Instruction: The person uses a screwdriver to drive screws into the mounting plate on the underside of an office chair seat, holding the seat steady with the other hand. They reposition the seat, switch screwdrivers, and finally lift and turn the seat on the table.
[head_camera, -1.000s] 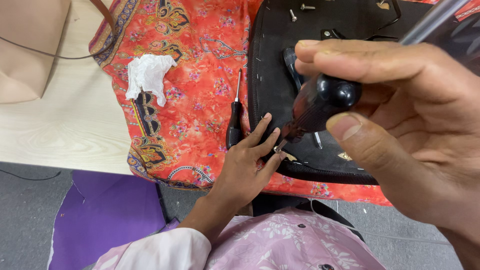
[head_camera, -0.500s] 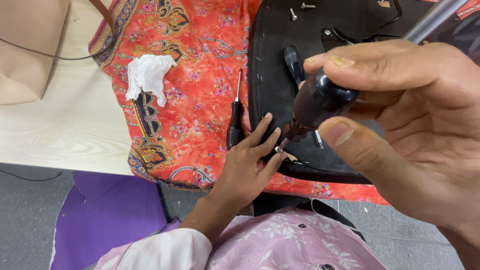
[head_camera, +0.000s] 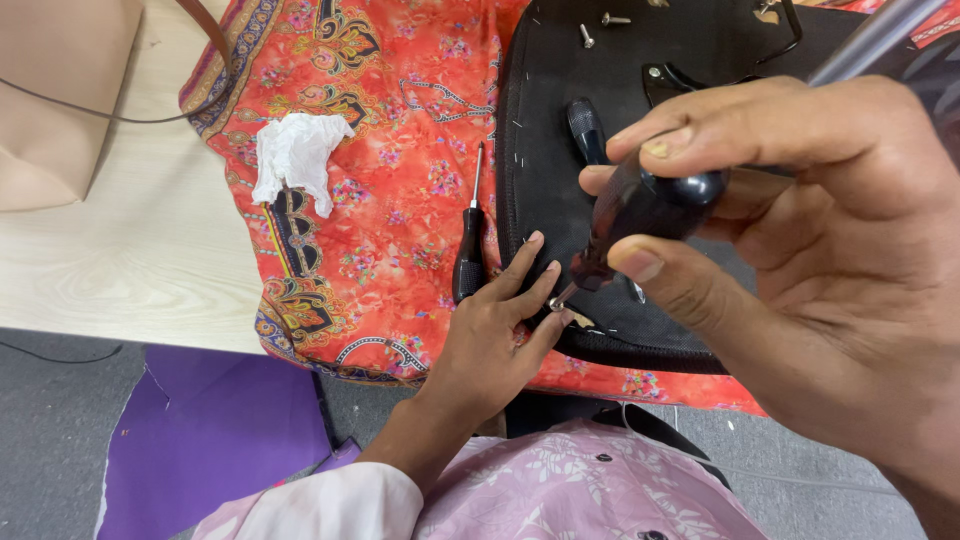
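1. The screwdriver (head_camera: 640, 205) with the dark, rounded handle is clamped in the right hand (head_camera: 800, 250), thumb under the handle and fingers curled over its top. It slants down and to the left, so its metal tip meets the near left edge of the black panel (head_camera: 700, 45).
2. The left hand (head_camera: 490, 335) lies flat at that same edge, fingers spread and open, gripping nothing. Its fingertips (head_camera: 553, 268) rest right at the screwdriver's tip, where a small bright bit of metal shows; what that bit is cannot be told.
3. The black panel lies on an orange-red patterned cloth (head_camera: 390, 150) that covers this end of the table (head_camera: 110, 270). Two loose screws (head_camera: 600, 25) sit on the panel's far part, and a black handle-like piece (head_camera: 587, 128) lies on it just beyond the right hand's fingers.
4. A second, smaller screwdriver (head_camera: 470, 240) with a black grip lies on the cloth just left of the panel, its shaft pointing away from the person and its grip close to the left hand's fingers.
5. Farther left on the cloth is a crumpled white tissue (head_camera: 295, 155).
6. A beige bag (head_camera: 60, 90) with a brown strap stands on the pale wooden table at the far left.
7. Below the table edge, a purple sheet (head_camera: 215, 430) lies on the grey floor, and the person's pink flowered shirt (head_camera: 590, 495) fills the bottom of the view.
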